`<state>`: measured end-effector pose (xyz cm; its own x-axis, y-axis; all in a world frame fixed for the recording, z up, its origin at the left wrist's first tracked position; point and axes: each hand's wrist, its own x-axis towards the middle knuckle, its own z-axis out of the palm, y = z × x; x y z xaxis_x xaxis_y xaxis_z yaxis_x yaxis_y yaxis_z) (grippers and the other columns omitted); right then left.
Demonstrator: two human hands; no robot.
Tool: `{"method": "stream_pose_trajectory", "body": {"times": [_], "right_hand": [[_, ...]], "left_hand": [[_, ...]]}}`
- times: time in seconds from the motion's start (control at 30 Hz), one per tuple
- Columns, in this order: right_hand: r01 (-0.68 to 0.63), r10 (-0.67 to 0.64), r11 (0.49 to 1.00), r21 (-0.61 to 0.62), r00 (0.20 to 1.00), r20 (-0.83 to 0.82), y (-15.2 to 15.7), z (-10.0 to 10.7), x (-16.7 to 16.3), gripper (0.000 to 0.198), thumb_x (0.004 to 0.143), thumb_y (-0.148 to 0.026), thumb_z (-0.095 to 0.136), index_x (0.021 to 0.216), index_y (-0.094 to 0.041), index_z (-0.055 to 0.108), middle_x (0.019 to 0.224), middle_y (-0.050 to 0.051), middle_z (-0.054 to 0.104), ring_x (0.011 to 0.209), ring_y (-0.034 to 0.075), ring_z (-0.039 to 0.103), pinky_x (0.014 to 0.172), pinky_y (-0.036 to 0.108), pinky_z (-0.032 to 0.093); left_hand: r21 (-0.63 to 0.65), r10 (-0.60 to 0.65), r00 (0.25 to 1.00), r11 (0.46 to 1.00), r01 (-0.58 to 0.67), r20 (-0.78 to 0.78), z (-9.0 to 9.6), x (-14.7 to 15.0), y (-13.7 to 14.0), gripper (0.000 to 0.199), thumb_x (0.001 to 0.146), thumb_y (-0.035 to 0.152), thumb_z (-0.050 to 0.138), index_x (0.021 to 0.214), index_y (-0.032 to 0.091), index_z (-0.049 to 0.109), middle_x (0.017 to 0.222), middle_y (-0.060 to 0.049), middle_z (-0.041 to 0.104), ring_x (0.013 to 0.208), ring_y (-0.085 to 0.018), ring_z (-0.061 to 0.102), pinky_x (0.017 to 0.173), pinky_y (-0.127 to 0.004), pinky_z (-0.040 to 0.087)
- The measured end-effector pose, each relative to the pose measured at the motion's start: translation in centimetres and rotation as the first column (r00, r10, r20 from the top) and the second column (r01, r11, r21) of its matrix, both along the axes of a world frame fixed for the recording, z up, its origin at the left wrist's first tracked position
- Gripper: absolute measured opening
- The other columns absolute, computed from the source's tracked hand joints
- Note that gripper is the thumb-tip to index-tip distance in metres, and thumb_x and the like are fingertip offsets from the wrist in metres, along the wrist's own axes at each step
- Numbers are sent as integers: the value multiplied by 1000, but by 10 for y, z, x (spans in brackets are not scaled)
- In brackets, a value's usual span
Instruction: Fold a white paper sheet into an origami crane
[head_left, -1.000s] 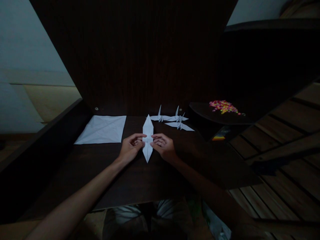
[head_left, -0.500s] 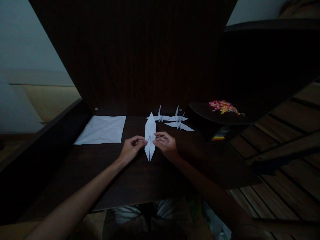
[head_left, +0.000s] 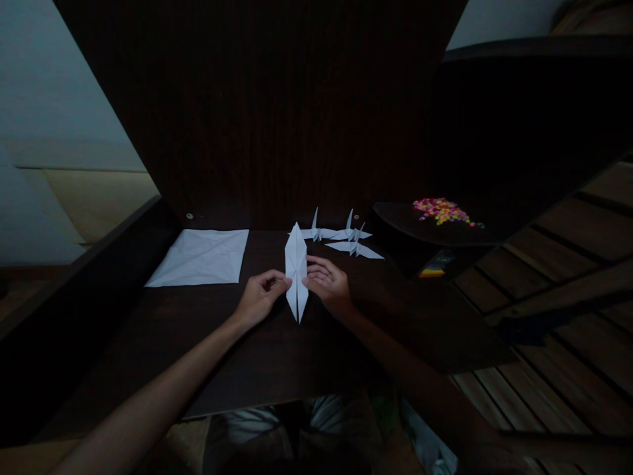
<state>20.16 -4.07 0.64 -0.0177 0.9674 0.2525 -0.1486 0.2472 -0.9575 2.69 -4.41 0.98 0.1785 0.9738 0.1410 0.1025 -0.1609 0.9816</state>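
Over the surface [head_left: 237, 363], left hand [head_left: 262, 294] and right hand [head_left: 330, 286] pinch the paper [head_left: 297, 256] by opposite edges, its near tip now parted wider than before, the halves seemingly workable separately.

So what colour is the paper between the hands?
The paper looks plain white, slightly bluish in dim light; head view shows it.

A white origami base [head_left: 297, 260], folded into a slim, long hexagon, is to the right of the creased paper sheet [head_left: 202, 257], apart from it. One tip points away from the viewer; the nearer half divides lengthwise into two narrow points, slightly parted
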Motion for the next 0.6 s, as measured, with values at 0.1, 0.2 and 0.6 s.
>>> {"method": "stream_pose_trajectory", "body": {"times": [0.1,0.2,0.6], "right_hand": [[-13,13,998,-53,1000,-3,1,0,0,55,58,-24,77,109,-21,57,76,-1,63,68,13,61,68,28,50],[-46,48,992,-119,999,16,2,-1,0,45,60,-28,76,100,-18,58,69,-1,64,63,14,62,65,29,50],[-33,29,996,-81,999,-45,2,1,0,46,60,-28,75,94,-21,45,59,-6,62,50,12,56,52,24,43]], "left_hand": [[-4,25,1000,1000,-25,9,0,0,1,28,71,43,67,71,15,65,64,1,59,60,-13,51,59,-23,38],[6,35,999,999,-35,13,-2,0,1,28,72,43,66,71,15,64,65,1,59,62,-13,51,60,-24,39],[-95,-11,998,995,17,64,-4,4,3,26,75,40,63,68,15,65,64,0,60,66,-15,54,69,-26,42]]}}
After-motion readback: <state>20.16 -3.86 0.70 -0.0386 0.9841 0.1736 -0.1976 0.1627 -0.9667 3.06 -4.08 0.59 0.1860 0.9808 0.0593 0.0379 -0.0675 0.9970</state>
